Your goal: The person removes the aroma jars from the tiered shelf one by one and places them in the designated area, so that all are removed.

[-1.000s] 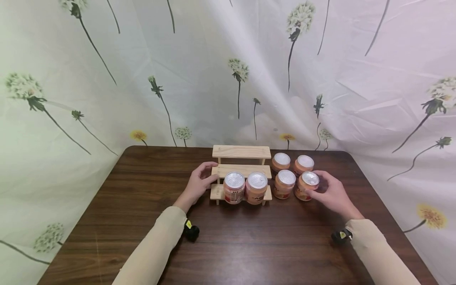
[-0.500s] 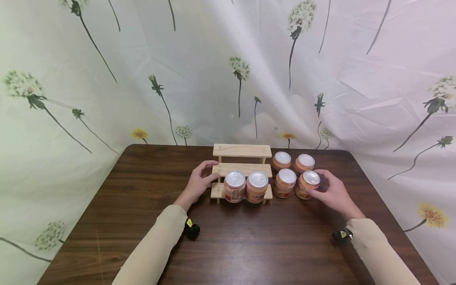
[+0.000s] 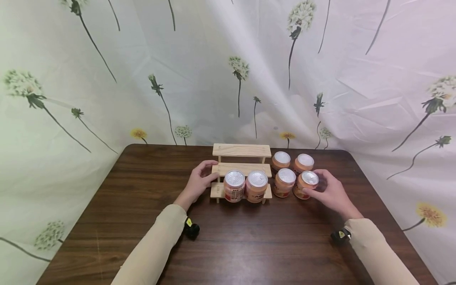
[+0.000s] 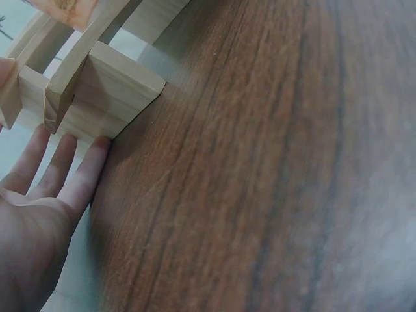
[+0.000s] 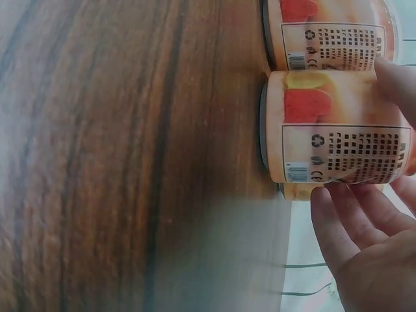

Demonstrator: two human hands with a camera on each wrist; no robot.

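A light wooden three-step rack (image 3: 241, 169) stands at the back of the table. My left hand (image 3: 197, 183) is at its left end, thumb and index finger against the middle step; in the left wrist view straight fingers (image 4: 84, 169) touch the side panel. Two silver-lidded cans (image 3: 234, 190) (image 3: 256, 190) sit side by side on the lowest step. My right hand (image 3: 331, 194) holds an orange-labelled can (image 3: 304, 188) between thumb and fingers, at the front right of a group. In the right wrist view this can (image 5: 338, 133) stands upright beside another.
Three more cans stand right of the rack: one (image 3: 284, 186) beside the held can, two (image 3: 281, 161) (image 3: 304, 163) behind. The dark wooden table (image 3: 228, 245) ends at a dandelion-printed cloth (image 3: 199, 79). Black wrist cameras (image 3: 191, 229) are worn on both wrists.
My right hand and its can have shifted very slightly left, toward the neighbouring can. The left hand, the rack and the other cans look the same.
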